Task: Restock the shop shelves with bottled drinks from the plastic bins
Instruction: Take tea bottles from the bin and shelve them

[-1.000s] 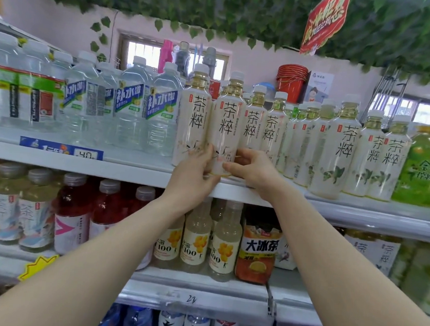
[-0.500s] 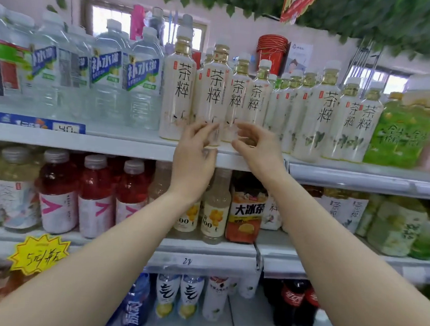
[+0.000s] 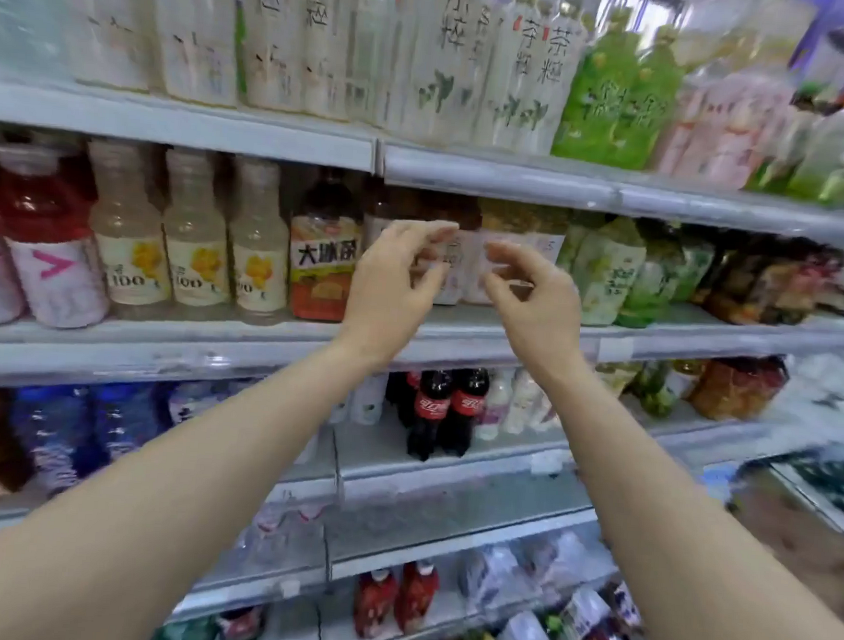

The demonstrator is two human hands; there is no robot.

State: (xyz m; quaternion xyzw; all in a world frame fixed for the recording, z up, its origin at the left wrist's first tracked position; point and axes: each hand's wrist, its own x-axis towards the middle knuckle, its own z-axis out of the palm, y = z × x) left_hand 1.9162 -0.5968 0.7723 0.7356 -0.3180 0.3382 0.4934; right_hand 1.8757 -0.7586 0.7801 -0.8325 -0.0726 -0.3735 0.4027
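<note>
White tea bottles [image 3: 447,66] with black characters stand in rows on the upper shelf [image 3: 174,122]. My left hand [image 3: 392,287] and my right hand [image 3: 531,297] hover in front of the second shelf [image 3: 509,331], both with relaxed, slightly curved fingers and holding nothing. Between and behind them stand pale pink-labelled bottles [image 3: 468,268]. An orange-labelled iced tea bottle [image 3: 322,258] sits just left of my left hand. No plastic bin is in view.
Yellow-labelled clear bottles [image 3: 190,243] and red drinks [image 3: 46,243] fill the second shelf on the left, green-labelled bottles [image 3: 608,273] on the right. Cola bottles [image 3: 446,411] stand on the third shelf. Blue water bottles [image 3: 77,430] lie lower left. Lower shelves hold mixed bottles.
Both hands have let go of the white tea bottle on the upper shelf and dropped down in front of the second shelf. The view has tilted downward.
</note>
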